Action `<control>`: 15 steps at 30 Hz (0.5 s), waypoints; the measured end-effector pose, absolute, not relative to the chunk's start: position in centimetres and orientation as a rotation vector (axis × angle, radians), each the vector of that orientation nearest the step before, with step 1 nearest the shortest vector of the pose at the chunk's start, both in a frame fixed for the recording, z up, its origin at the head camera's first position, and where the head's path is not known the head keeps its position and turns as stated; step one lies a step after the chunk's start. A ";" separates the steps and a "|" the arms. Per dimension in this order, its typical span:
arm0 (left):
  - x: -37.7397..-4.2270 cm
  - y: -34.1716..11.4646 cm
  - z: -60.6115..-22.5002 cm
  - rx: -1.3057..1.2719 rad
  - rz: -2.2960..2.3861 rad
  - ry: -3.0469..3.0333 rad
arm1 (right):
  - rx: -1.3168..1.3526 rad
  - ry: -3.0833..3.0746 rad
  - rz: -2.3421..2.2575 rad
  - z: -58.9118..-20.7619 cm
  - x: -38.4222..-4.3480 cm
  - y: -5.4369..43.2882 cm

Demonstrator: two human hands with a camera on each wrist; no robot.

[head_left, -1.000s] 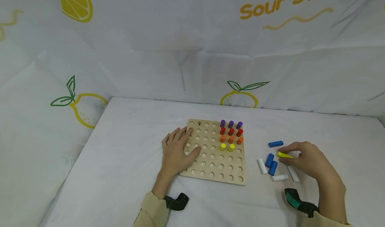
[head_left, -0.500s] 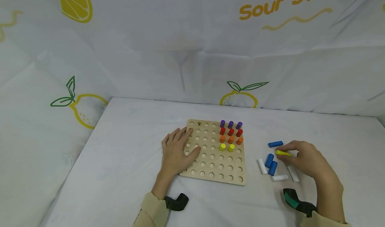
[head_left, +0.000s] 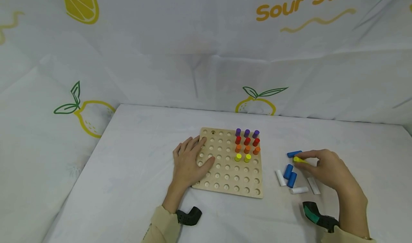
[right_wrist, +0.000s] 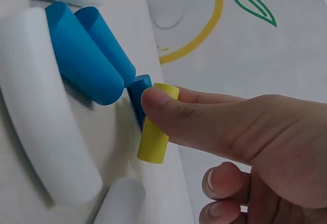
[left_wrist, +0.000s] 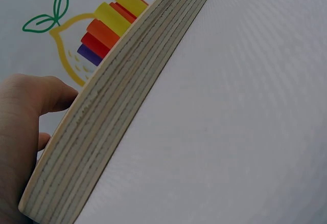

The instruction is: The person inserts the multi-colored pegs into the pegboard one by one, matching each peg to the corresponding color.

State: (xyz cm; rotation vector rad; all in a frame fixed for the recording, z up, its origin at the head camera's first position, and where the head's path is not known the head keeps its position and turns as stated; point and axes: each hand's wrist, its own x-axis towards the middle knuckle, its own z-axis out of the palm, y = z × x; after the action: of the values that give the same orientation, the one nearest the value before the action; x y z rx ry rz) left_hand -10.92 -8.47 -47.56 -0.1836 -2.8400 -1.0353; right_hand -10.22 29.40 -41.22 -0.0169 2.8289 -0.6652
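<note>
My left hand (head_left: 190, 164) rests over the left edge of a light wooden pegboard (head_left: 231, 171), fingers spread, thumb on the holes. Off to the board's right, my right hand (head_left: 325, 169) pinches a yellow peg (right_wrist: 155, 144) between thumb and forefinger. Its end (head_left: 296, 159) points toward the board and overlaps a blue peg (head_left: 291, 154) in the head view. In the board's right part stand rows of purple pegs (head_left: 246, 133), red pegs (head_left: 247, 141) and orange pegs (head_left: 247, 150), three each. Before them is a row of two yellow pegs (head_left: 247, 158).
Two more blue pegs (head_left: 292, 180) lie close together below the right hand's fingertips. Around them are three white pegs (head_left: 298, 190), one partly beneath the hand. A white cloth (head_left: 128, 182) covers the table, and a lemon-printed curtain (head_left: 161, 74) hangs behind.
My right hand has shifted slightly left and toward the back, and the yellow peg has tilted so its end faces more upward. The left hand and the board have stayed put.
</note>
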 end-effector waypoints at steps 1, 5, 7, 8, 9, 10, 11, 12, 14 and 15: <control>-10.9 -8.5 -47.6 -0.183 -1.036 -2.841 | -0.019 2.835 -0.667 -41.2 -10.2 29.3; -10.9 -8.5 -47.6 -0.180 -1.039 -2.843 | -0.023 2.858 -0.678 -41.1 -10.1 29.0; -10.9 -8.5 -47.6 -0.180 -1.039 -2.844 | -0.027 2.872 -0.685 -41.0 -10.1 28.9; -10.9 -8.5 -47.6 -0.180 -1.039 -2.843 | -0.029 2.879 -0.691 -40.9 -10.1 28.8; -10.9 -8.5 -47.6 -0.180 -1.038 -2.843 | -0.030 2.886 -0.700 -40.9 -10.1 28.7; -10.9 -8.5 -47.6 -0.181 -1.037 -2.842 | -0.031 2.892 -0.709 -40.8 -10.0 28.6; -10.9 -8.5 -47.6 -0.182 -1.037 -2.841 | -0.033 2.900 -0.721 -40.8 -10.0 28.6; -10.9 -8.5 -47.6 -0.182 -1.036 -2.842 | -0.041 2.911 -0.735 -40.7 -10.0 28.5; -10.9 -8.5 -47.6 -0.183 -1.034 -2.842 | -0.056 2.936 -0.768 -40.6 -10.0 28.4; -10.9 -8.5 -47.6 -0.183 -1.032 -2.843 | -0.063 2.946 -0.784 -40.6 -10.0 28.3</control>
State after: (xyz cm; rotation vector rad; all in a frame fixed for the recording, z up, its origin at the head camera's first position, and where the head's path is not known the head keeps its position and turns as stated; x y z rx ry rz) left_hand -10.94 -8.50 -47.61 -0.1834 -2.8427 -1.0321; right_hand -10.00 28.28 -40.57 -0.0630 2.9463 -0.7843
